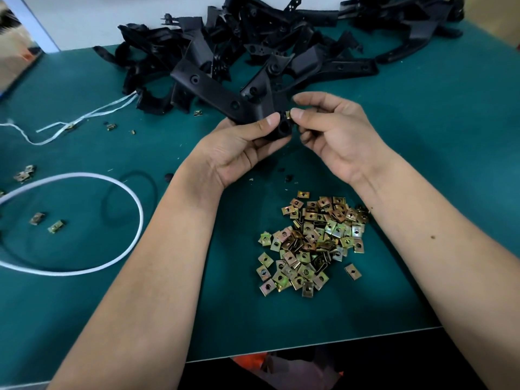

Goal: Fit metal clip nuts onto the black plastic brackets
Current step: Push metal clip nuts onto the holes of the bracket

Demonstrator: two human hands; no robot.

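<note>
Green tabletop (422,164) fills most of the view. At its far edge lies a large heap of black plastic brackets (253,46), tangled against the white wall. A white cord (135,204) loops on the near left, with a thinner white string (92,114) running toward the heap.

Between the forearms, near the front edge, sits a pile of clip nuts (309,240), yellowish metal squares with centre holes. A few stray nuts (55,226) lie scattered on the left.

Left hand (239,144) grips one bracket (219,91) at its bent end, thumb on top, fingers curled beneath; the long arm of the bracket points away to the left, lifted off the tabletop.

Right hand (332,128) pinches a single clip nut (288,114) between thumb and forefinger, touching the bracket's end just beside the left thumb. Whether the nut is seated: cannot tell.
</note>
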